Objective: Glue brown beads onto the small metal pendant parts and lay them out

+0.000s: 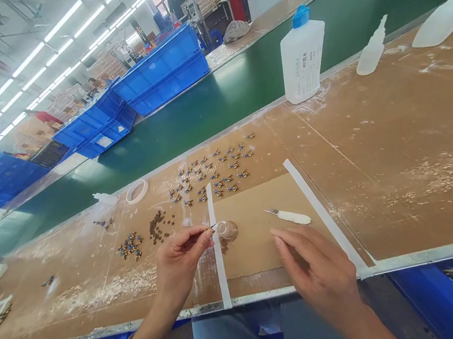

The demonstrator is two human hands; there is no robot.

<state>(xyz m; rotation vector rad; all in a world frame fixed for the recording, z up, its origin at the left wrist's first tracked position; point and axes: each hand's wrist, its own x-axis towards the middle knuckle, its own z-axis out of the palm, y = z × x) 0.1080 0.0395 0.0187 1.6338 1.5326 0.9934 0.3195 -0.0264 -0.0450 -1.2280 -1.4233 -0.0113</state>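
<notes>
My left hand (183,260) pinches a small metallic piece (212,228) between thumb and fingertips; its kind is too small to make out. Just beyond it stands a small clear cup (226,230), on a brown sheet. Holding nothing, my right hand (318,267) hovers over the sheet's right side with fingers stretched and thumb apart. Nearest to its fingertips lies a white-handled tool with a thin metal tip (293,217). Spread out behind the cup are several small blue-and-gold pieces (233,165). Left of my left hand, more such pieces (129,246) sit heaped near small brown beads (157,227).
A white bottle with a blue cap (301,61) and a small dropper bottle (373,49) stand at the back right. A roll of white tape (137,192) lies at the back left. Beyond the green conveyor belt (239,88) are blue crates (164,71).
</notes>
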